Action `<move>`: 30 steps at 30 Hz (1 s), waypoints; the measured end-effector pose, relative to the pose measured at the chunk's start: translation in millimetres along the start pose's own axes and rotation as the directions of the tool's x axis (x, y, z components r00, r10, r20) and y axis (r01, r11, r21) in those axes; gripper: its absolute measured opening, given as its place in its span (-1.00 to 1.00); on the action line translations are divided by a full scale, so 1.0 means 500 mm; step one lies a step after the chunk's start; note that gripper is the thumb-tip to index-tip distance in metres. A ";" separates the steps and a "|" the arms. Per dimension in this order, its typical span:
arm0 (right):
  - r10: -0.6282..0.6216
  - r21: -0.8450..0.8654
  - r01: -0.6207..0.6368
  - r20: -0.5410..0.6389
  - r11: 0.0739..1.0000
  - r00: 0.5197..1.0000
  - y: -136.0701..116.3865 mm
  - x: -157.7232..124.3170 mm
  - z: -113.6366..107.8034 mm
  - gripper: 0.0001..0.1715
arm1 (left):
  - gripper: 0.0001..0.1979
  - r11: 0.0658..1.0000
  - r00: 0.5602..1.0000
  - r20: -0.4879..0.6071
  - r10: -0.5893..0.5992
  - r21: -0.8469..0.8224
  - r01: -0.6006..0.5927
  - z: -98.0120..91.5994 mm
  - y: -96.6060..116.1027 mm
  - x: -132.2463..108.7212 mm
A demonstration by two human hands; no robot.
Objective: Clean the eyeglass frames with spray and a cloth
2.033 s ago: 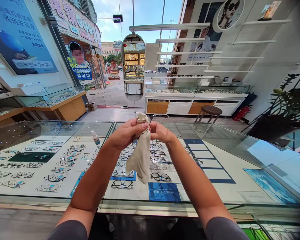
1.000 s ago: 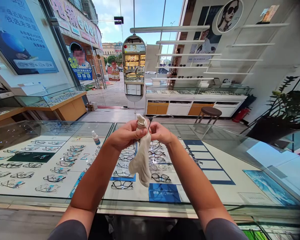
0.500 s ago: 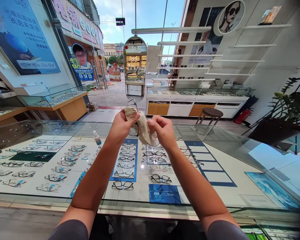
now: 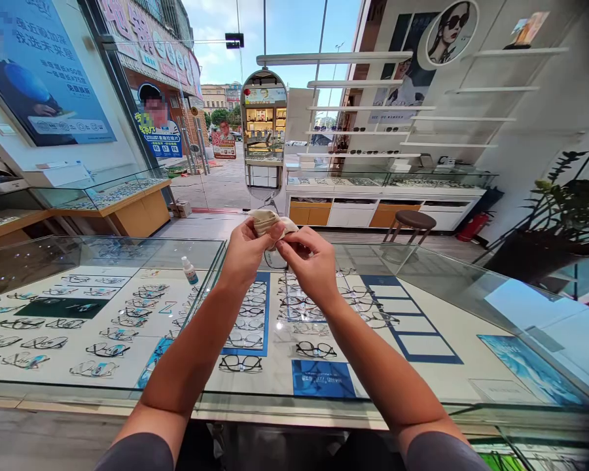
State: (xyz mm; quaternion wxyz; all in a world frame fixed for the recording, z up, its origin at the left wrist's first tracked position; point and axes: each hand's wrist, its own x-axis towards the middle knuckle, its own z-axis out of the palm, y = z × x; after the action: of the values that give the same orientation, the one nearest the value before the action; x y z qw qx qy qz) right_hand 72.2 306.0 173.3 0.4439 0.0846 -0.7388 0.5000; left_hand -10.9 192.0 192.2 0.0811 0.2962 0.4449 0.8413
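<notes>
The long glass-topped display bench [image 4: 471,340] spread below me, with rows of spectacle frames [image 4: 240,362] laid out under its glass. Above it I held both hands raised and close together. My left hand [image 4: 245,252] was closed around a bunched beige cleaning cloth [image 4: 265,221], and my right hand [image 4: 310,265] pinched the same cloth from the other side. A thin-framed pair of glasses [image 4: 273,260] sat half hidden between them. A small white bottle with a blue label [image 4: 189,269] stood on the bench, left of my wrist.

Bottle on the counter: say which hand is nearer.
Left. The left hand is just right of the bottle; the right hand is farther right, beyond the left. Both grip the cloth.
</notes>
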 end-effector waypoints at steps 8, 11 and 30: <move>-0.007 0.079 -0.008 0.191 0.997 0.982 -0.013 0.026 -0.031 -0.81 | -0.52 1.000 0.999 0.034 -0.001 0.031 0.000 -0.013 0.016 0.006; 0.043 0.111 -0.075 0.267 0.991 0.963 -0.009 0.034 -0.043 -0.80 | -0.50 0.999 1.000 0.012 0.019 0.025 -0.019 -0.016 0.015 0.011; 0.313 0.434 -0.291 0.023 0.853 0.949 0.021 0.051 -0.049 -0.64 | -0.54 0.943 0.839 0.472 -0.271 0.303 0.134 -0.046 0.033 0.009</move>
State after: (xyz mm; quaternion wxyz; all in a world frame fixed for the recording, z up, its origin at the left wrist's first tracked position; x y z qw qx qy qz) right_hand 65.1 339.0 188.1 0.3477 0.0516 -0.6025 0.7165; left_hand -25.6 167.8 197.4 0.2452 0.4657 0.5424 0.6548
